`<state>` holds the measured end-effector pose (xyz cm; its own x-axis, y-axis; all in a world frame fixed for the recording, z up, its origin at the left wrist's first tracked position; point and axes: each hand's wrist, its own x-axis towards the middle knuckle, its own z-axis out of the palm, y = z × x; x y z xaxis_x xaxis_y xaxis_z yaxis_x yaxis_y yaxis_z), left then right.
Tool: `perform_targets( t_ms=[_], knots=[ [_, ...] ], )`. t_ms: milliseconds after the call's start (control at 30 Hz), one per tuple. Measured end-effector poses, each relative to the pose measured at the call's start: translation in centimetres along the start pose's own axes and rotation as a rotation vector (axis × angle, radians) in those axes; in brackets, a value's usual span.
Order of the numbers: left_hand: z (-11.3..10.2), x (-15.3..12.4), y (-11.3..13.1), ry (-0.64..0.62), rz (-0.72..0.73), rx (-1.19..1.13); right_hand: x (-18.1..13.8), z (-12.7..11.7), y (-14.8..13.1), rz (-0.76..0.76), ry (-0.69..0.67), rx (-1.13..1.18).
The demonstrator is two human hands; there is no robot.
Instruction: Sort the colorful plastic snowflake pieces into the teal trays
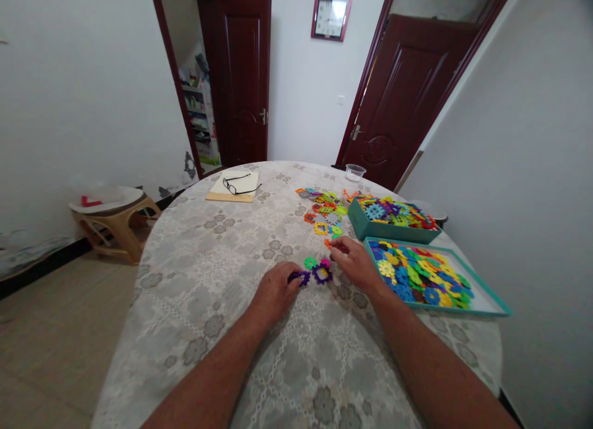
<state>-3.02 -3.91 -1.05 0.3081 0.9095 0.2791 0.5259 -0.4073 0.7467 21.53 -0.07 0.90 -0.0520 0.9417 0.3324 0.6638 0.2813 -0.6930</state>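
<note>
My left hand (278,288) is closed on a purple notched plastic building piece (303,277), low over the tablecloth. Just right of it lies another purple piece (321,273), a square frame with a yellow bit showing in its opening. A round green piece (310,263) and a pink piece (326,263) sit directly behind that frame. My right hand (354,260) pinches a small orange piece (328,244) between thumb and fingers, behind and right of the purple frame. Part of each held piece is hidden by the fingers.
Loose coloured pieces (327,211) spread across the table's middle. At right stand a teal box (393,231) heaped with pieces and its shallow lid (486,296) holding more. Glasses (230,185) rest on a notebook (222,196). A clear plastic bowl (355,172) sits at the far edge.
</note>
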Motion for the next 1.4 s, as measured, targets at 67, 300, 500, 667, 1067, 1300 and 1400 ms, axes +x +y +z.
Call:
perform_targets(
  t_ms=[67,300,500,667,1067,1300,1400],
  knots=[
    [-0.1,0.0,0.2,0.004,-0.005,-0.001,-0.7,-0.2,-1.5,0.046,-0.238,0.181],
    [0.4,-0.1,0.1,0.028,-0.026,-0.014,-2.0,0.5,-2.9,0.051,-0.618,0.384],
    [0.5,-0.2,-0.3,-0.024,0.033,-0.025,-2.2,0.5,-3.5,-0.025,-0.624,0.262],
    [0.2,-0.3,0.2,-0.049,-0.004,0.008,-1.7,0.6,-1.9,-0.191,-0.299,-0.13],
    [0.5,-0.2,0.1,-0.087,0.026,0.076,-1.7,1.0,0.1,-0.099,-0.305,-0.41],
    [0.4,-0.3,0.4,-0.092,0.002,0.104,-1.4,1.1,0.4,-0.122,-0.248,-0.38],
    [0.3,-0.3,0.4,-0.079,-0.018,0.057,-1.4,1.1,-0.4,-0.102,-0.197,-0.245]
  ],
)
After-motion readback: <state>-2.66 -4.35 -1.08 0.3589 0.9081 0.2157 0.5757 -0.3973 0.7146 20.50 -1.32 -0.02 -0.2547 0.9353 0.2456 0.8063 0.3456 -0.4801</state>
